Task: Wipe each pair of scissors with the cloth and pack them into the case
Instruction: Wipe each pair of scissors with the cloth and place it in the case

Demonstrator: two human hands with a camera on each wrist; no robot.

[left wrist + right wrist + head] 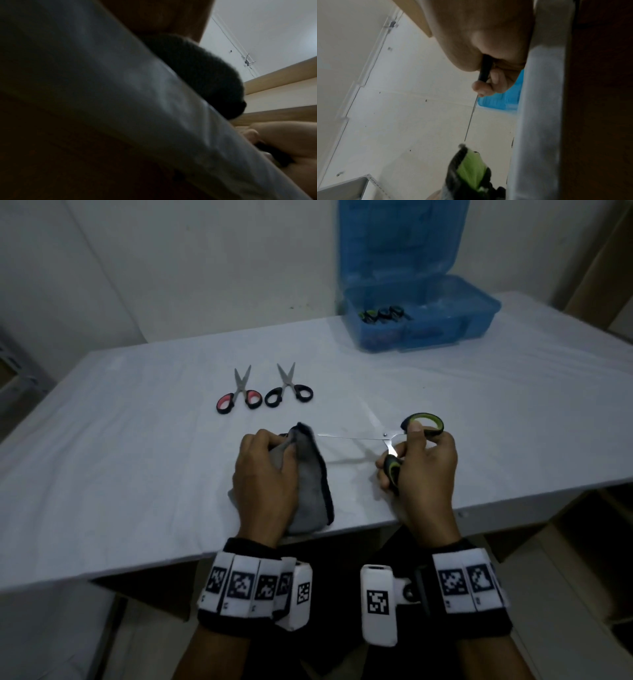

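From the head camera we see our left hand [265, 474] curled around a grey cloth [310, 481] near the front edge of the white table [137, 474], the cloth bunched under our fingers and draping down toward us. Our right hand [423, 470] grips the green-handled scissors [394, 436] by their loops, blades spread wide, one long blade pointing left with its tip just short of the cloth. Farther back on the table lie the red-handled scissors [239, 393] and, just beside them, the black-handled scissors [288, 388], both slightly open with tips pointing away. At the far right stands the blue case [421, 313], lid up, with dark-handled scissors [382, 314] already lying inside. From the left wrist camera we look up past the blurred table edge [154, 108]; the dark cloth [197, 75] bulges over it, and our own left fingers are hidden, though the right hand [274, 135] shows at the lower right. From the right wrist camera we see our fingers [488, 83] closed on a black handle, a thin blade [471, 119] running down from them, the green-lined loop [471, 171] blurred at the bottom, and the blue case [501, 102] behind.
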